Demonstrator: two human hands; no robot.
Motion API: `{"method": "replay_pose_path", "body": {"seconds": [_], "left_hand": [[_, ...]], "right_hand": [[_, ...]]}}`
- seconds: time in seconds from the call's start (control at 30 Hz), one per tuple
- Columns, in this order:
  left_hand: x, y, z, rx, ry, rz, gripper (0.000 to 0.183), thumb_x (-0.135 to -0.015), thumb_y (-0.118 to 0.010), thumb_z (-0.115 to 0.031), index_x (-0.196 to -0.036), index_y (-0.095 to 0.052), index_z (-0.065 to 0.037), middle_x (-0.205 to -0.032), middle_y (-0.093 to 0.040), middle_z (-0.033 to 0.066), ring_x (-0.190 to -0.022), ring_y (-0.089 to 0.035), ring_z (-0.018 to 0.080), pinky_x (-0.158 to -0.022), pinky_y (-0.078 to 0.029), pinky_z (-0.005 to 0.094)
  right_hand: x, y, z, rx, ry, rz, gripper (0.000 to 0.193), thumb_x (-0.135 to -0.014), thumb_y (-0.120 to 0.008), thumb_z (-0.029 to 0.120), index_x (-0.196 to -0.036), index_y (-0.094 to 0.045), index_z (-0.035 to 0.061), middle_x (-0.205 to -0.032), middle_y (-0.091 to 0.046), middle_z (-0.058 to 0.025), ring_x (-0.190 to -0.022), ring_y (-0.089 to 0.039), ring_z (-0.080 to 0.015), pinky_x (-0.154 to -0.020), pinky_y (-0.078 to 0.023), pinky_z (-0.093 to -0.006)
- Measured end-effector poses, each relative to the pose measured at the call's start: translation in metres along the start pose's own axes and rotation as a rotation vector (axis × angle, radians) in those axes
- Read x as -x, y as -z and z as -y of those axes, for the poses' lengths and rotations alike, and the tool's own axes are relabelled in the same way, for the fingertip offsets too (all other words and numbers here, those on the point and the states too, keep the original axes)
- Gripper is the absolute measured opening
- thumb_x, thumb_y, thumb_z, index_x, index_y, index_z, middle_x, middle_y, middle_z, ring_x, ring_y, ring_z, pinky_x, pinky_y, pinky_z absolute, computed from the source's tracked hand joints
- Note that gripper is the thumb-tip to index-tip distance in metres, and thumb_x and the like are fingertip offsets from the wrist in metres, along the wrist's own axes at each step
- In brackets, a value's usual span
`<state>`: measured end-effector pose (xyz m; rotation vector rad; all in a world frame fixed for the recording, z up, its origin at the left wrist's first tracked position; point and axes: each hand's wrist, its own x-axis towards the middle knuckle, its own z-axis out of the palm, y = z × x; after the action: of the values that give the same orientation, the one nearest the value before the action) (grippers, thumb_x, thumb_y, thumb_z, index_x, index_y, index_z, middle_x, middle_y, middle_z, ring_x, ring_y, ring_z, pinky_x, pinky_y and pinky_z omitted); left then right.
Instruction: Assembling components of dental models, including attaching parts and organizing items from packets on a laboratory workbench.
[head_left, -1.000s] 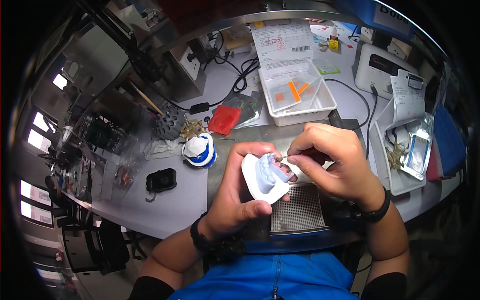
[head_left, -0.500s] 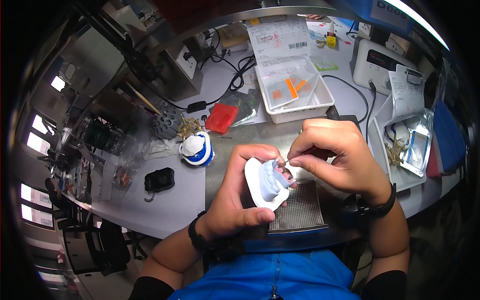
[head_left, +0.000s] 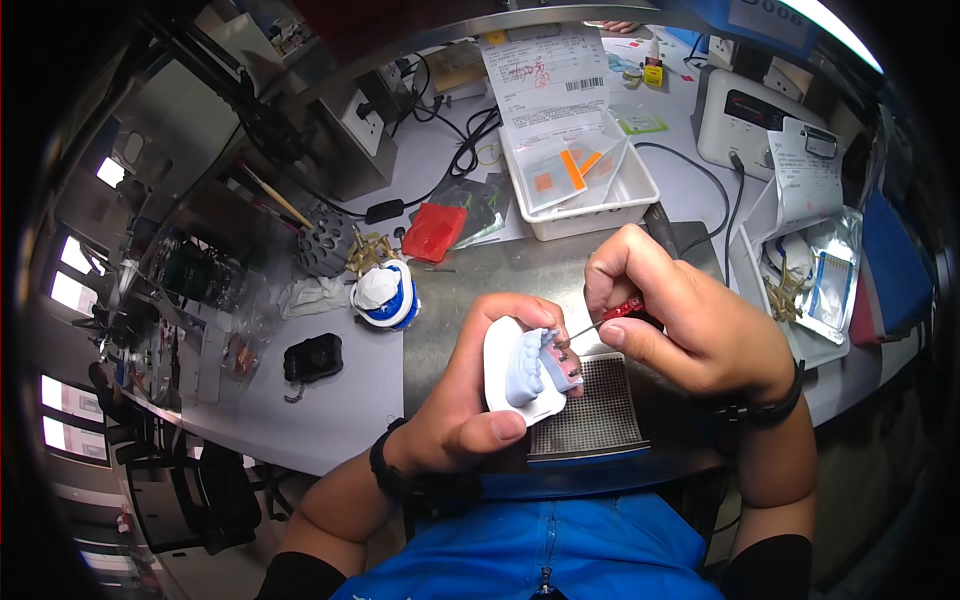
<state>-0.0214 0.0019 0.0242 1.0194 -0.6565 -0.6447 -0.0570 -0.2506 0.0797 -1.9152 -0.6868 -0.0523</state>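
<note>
My left hand [head_left: 452, 410] holds a dental model [head_left: 523, 368] with blue-grey teeth on a white base, tilted, thumb along its lower edge. A pink gum part with several small dark metal posts [head_left: 566, 363] lies on its right side. In my right hand [head_left: 700, 325] is a slim red-handled screwdriver [head_left: 624, 307], pinched between thumb and fingers. Its thin metal shaft points left and down toward the posts; whether the tip touches one I cannot tell.
Below the model lies a perforated metal grille [head_left: 600, 410]. A white tray [head_left: 590, 225] with papers and bags stands behind, another tray [head_left: 815, 350] at right. To the left are a blue-and-white model [head_left: 386, 296], a red pouch [head_left: 437, 232] and a black case [head_left: 313, 357].
My right hand has turned and drawn back a little from the posts, so the screwdriver's red handle and shaft now show. My left hand keeps its hold on the dental model.
</note>
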Motion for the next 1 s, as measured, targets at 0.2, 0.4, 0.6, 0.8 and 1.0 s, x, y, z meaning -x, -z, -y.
{"method": "replay_pose_path", "body": {"seconds": [0.2, 0.4, 0.6, 0.8, 1.0], "left_hand": [[-0.002, 0.002, -0.005, 0.064, 0.021, -0.068, 0.083, -0.083, -0.073, -0.054, -0.144, -0.042, -0.009, -0.12, -0.049, 0.0156, -0.094, -0.059, 0.0278, -0.08, -0.051, 0.0407], [-0.001, 0.002, -0.007, 0.206, 0.053, -0.091, 0.081, -0.082, -0.075, -0.048, -0.145, -0.041, -0.01, -0.12, -0.049, 0.0133, -0.095, -0.056, 0.0202, -0.08, -0.05, 0.0351], [0.002, 0.002, -0.008, -0.074, -0.047, -0.044, 0.057, -0.096, -0.06, -0.003, -0.147, -0.035, -0.009, -0.119, -0.047, 0.0078, -0.096, -0.052, 0.0137, -0.082, -0.047, 0.031], [0.0, 0.006, -0.003, -0.039, -0.088, -0.133, 0.046, -0.101, -0.05, 0.002, -0.143, -0.037, -0.009, -0.114, -0.049, 0.0073, -0.088, -0.051, 0.0099, -0.076, -0.044, 0.0264], [0.004, 0.0, -0.003, -0.065, -0.12, -0.153, 0.041, -0.103, -0.047, 0.002, -0.141, -0.038, -0.009, -0.112, -0.049, 0.0076, -0.086, -0.049, 0.009, -0.076, -0.043, 0.0256]], "right_hand": [[-0.001, -0.018, -0.008, 0.147, 0.06, -0.051, 0.025, -0.1, -0.07, 0.012, -0.109, -0.05, 0.0, -0.085, -0.068, -0.0191, -0.077, -0.069, -0.0424, -0.066, -0.054, -0.0455], [-0.005, -0.022, -0.018, 0.407, 0.175, -0.131, 0.033, -0.094, -0.081, 0.027, -0.094, -0.056, 0.006, -0.07, -0.065, -0.0118, -0.061, -0.066, -0.0362, -0.054, -0.051, -0.043], [-0.009, -0.027, -0.018, 0.574, 0.283, -0.12, 0.03, -0.093, -0.08, 0.031, -0.092, -0.059, 0.009, -0.067, -0.064, -0.0089, -0.056, -0.065, -0.0316, -0.05, -0.049, -0.0407], [-0.01, -0.042, -0.016, 0.479, 0.178, -0.185, 0.021, -0.092, -0.074, 0.019, -0.097, -0.058, 0.0065, -0.072, -0.065, -0.0093, -0.062, -0.067, -0.0324, -0.051, -0.049, -0.0421], [-0.009, -0.04, -0.017, 0.603, 0.281, -0.157, 0.023, -0.093, -0.076, 0.02, -0.094, -0.057, 0.0076, -0.068, -0.062, -0.0072, -0.059, -0.066, -0.0287, -0.05, -0.048, -0.0414]]}}
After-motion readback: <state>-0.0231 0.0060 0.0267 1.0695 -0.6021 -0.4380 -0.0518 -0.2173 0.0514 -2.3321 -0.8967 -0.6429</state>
